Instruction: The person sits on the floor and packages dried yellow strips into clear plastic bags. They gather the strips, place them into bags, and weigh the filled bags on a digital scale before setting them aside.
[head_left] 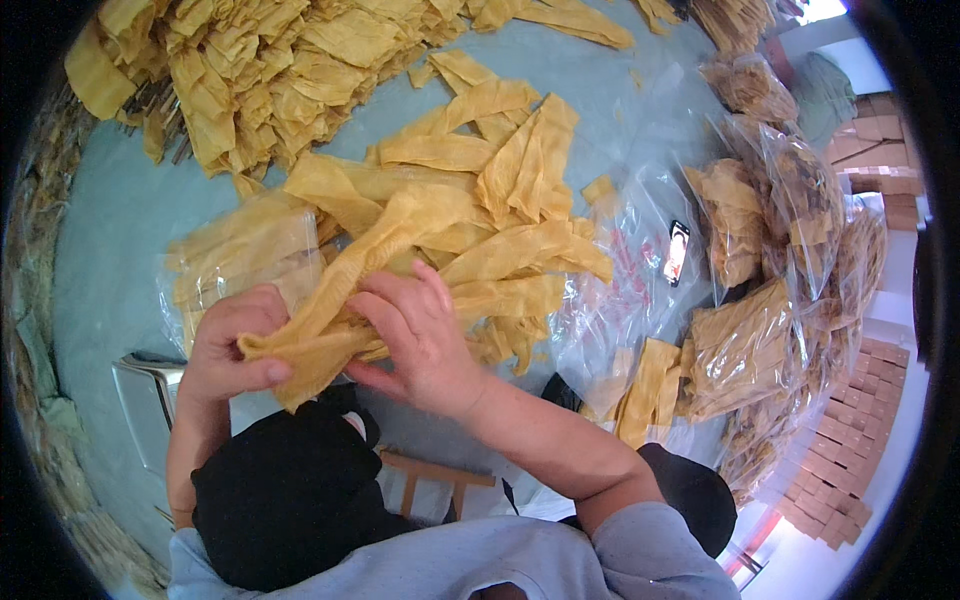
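A long yellow strip [330,290], which looks like dried tofu skin, is folded over at its near end in front of me. My left hand [235,345] grips that folded end, thumb on top. On the strip's other side, my right hand [425,345] is closed round part of it, thumb below and fingers above; its fingertips are partly hidden. Beyond both hands lies a loose pile of similar yellow strips [525,165]. A clear bag of stacked strips [245,250] lies just past my left hand.
A large heap of yellow sheets [260,70] rises at the far left. Clear plastic bags [630,240] and a lit phone [677,252] lie to the right. Filled bags [740,340] line the right side, with stacked cartons [840,440] behind. A metal-edged box [145,400] stands at left.
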